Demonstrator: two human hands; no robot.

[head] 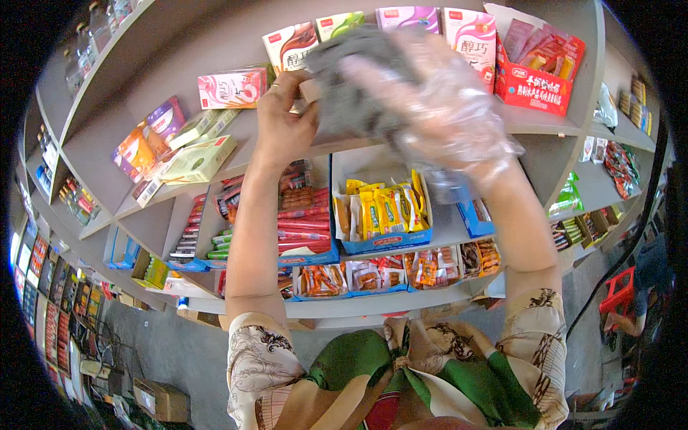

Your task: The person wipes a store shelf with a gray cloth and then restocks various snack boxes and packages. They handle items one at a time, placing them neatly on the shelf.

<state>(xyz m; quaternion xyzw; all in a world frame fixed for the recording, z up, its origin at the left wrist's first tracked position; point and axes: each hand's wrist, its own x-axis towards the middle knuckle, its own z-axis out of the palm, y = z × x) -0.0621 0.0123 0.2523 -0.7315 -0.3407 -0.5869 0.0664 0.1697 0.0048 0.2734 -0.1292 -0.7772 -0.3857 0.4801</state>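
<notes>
In a clear plastic glove, my right hand presses on a dark grey cloth, both blurred by motion. My left hand, bare with a ring, grips a small, mostly covered box at the cloth's left edge. Behind them on the upper shelf stand upright snack boxes, among them a brown-and-white one, a purple one and a pink one. A pink box lies on its side left of my left hand.
At the right stands a red display box of packets. Pouches and pale green boxes lie at the left. Below are a blue tray of yellow packets and trays of sausages. A person is beside a red stool at far right.
</notes>
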